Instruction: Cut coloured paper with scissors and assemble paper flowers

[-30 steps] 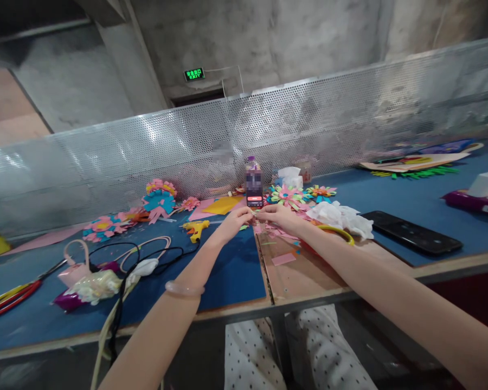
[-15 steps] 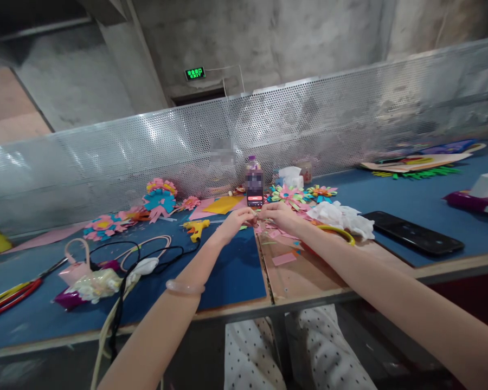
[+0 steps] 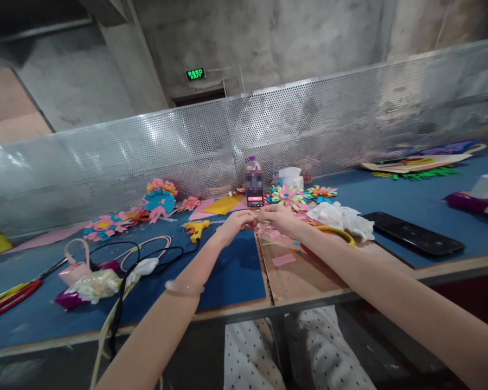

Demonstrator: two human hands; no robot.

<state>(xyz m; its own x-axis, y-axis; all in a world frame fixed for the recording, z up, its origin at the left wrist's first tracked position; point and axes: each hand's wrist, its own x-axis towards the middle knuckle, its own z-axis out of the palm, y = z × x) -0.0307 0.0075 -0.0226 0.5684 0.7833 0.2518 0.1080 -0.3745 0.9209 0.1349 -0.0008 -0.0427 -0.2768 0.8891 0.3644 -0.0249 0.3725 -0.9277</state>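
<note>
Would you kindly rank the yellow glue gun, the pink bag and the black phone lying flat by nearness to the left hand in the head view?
From the left hand:
1. Yellow glue gun, just to its left.
2. Black phone, flat, far right.
3. Pink bag, far left, near the cables.
The last two are close to call.

Dim, soft indoor light falls from above and slightly behind the perforated metal screen, which shows pale patches of glare on its left part. Above the screen, the concrete wall is murky, and a green exit sign glows sharply. Below the screen, the blue table is evenly lit, with faint shadows under the arms. Wide-angle distortion bends the screen and stretches the forearms toward the lower corners. A phone standing before the screen is blurred out.
</note>
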